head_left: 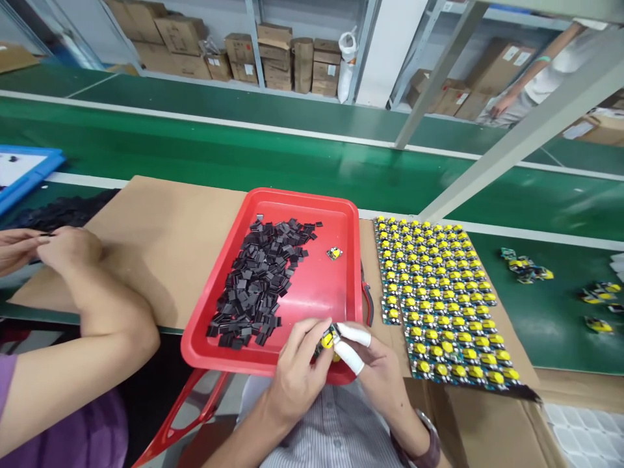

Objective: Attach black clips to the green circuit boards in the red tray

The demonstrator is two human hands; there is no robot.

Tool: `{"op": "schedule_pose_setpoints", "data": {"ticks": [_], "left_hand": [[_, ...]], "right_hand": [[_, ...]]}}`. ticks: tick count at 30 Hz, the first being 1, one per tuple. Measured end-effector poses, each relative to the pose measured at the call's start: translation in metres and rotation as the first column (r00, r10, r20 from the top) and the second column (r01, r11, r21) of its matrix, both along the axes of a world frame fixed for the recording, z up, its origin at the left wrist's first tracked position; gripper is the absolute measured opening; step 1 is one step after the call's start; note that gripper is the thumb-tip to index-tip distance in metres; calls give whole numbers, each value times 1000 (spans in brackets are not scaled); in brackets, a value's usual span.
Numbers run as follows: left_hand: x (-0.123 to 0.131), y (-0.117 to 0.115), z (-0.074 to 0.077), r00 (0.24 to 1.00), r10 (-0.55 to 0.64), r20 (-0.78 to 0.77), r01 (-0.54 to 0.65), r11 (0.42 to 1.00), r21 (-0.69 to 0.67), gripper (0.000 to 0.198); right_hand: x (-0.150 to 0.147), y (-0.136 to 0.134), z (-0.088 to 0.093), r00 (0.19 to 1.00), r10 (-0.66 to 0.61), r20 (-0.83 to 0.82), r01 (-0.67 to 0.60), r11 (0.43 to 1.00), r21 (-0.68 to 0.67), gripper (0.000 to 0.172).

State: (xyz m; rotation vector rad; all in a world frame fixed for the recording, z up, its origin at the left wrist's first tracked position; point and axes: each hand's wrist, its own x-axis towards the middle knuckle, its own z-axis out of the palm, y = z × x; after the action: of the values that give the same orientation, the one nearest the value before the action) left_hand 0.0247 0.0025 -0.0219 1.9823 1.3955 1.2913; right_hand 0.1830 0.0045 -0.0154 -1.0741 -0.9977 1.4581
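Note:
Over the near right corner of a red tray (312, 292), my left hand (303, 370) pinches a small circuit board (328, 338) with a yellow round part on it. My right hand (373, 364), with white covers on its thumb and a finger, grips the same board from the right. A dark bit shows at the right fingertips, too small to make out. Many small black rectangular pieces (260, 273) lie heaped in the tray's left half. Another yellow-topped board (334, 253) lies alone on the tray floor at the right.
Rows of yellow-topped boards (439, 299) stand on cardboard to the right, with loose ones (526, 268) beyond. At left, a co-worker's hands (68, 247) hold something small near a dark pile (63, 211). A metal post (502, 123) slants above the bench. Another person stands behind at right.

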Motion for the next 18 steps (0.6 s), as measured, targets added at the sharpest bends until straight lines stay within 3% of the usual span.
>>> {"op": "schedule_pose_setpoints", "data": {"ticks": [6,12,18], "left_hand": [[1,1,1,999,-2,40,1,1000,18,47],[0,3,-4,997,7,78,-5,1000,-22,50],[-1,2,-3,992,26,122,-23,999,-27,51]], "right_hand": [[1,0,0,987,22,156,-38,994,103,28],[-3,0,-1,944,-38,329,-32,979,203,27],[-5,-3,4,937,45,347,-120,973,199,33]]}}
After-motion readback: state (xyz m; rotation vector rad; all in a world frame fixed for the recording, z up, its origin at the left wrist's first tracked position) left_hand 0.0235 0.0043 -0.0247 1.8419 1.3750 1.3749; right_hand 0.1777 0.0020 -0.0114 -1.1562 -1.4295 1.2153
